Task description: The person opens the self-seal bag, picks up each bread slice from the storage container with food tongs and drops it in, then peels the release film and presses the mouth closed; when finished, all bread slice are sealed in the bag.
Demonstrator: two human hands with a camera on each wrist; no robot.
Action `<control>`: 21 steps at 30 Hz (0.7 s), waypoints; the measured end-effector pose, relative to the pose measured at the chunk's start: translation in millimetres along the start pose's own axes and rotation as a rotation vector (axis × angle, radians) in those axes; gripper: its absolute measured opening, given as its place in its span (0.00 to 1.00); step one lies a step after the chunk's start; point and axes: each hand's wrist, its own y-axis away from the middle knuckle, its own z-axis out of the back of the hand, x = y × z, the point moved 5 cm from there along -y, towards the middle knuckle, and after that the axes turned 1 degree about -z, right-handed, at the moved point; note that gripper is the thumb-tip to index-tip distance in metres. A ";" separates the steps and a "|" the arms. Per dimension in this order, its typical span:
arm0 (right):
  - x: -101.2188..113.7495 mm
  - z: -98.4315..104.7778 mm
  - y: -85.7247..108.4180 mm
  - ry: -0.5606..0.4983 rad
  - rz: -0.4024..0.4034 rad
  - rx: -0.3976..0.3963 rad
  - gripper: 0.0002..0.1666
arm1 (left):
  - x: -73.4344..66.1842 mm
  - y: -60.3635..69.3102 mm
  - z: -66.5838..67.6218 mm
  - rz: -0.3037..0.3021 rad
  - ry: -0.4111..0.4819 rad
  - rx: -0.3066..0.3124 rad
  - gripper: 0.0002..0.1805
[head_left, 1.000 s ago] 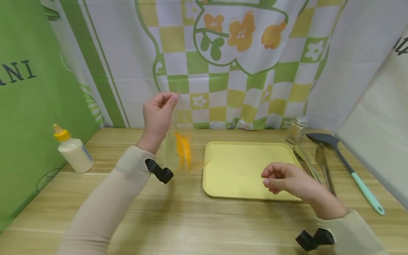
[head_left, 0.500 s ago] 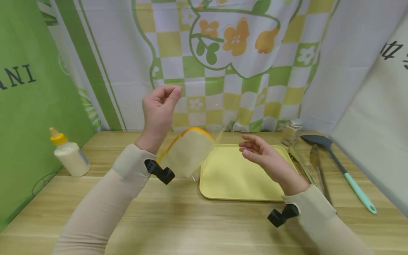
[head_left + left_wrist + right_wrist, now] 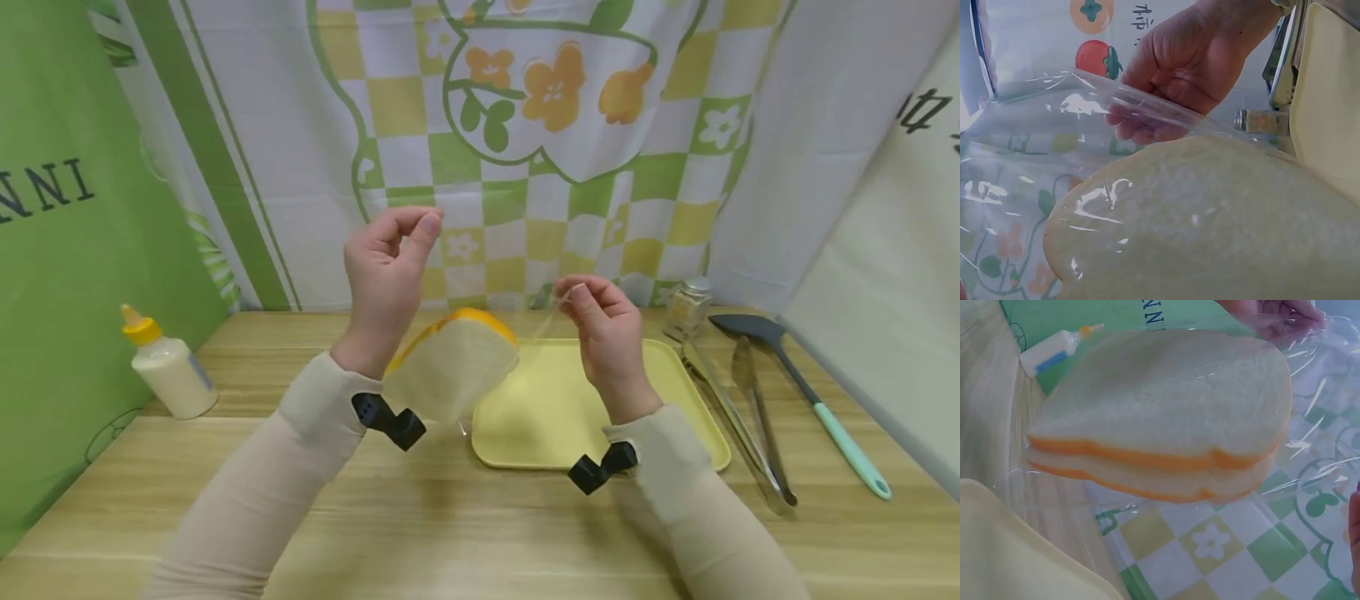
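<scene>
Slices of bread [image 3: 453, 367] with orange-brown crust hang inside a clear plastic bag [image 3: 1079, 103] above the table. Two slices lie face to face in the right wrist view. My left hand [image 3: 386, 279] pinches the bag's upper left edge between thumb and fingers. On the other side my right hand [image 3: 603, 342] pinches the film at the upper right, beside the bread. In the left wrist view the right fingertips show through the film. The bread tilts, and my left wrist partly covers its lower left corner in the head view.
A yellow tray [image 3: 570, 446] lies under and right of the bag. Metal tongs [image 3: 738, 425], a dark spatula [image 3: 847, 446] with a mint handle and a glass jar [image 3: 686, 310] stand or lie to its right. A squeeze bottle [image 3: 174, 375] stands far left.
My right hand has moved up and left from over the tray and now grips the bag's film. The bread has swung from edge-on to facing me. My left hand has shifted slightly right.
</scene>
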 end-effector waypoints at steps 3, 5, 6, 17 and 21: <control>7.8 -3.4 -2.9 0.007 0.068 -0.065 0.10 | 0.1 4.3 0.7 0.010 0.028 -0.024 0.07; 14.2 -6.7 -5.3 0.010 0.090 -0.110 0.13 | 2.5 8.4 1.5 0.037 0.047 -0.040 0.07; 18.5 -9.8 -6.6 0.008 0.104 -0.123 0.13 | 4.4 11.1 1.8 0.059 0.057 -0.050 0.07; 44.6 -66.1 -10.9 -0.040 0.184 0.029 0.16 | 45.9 57.0 -2.4 0.349 0.221 -0.297 0.06; 43.5 -61.3 -11.3 0.009 0.160 0.009 0.17 | 51.3 62.7 0.4 0.362 0.210 -0.330 0.06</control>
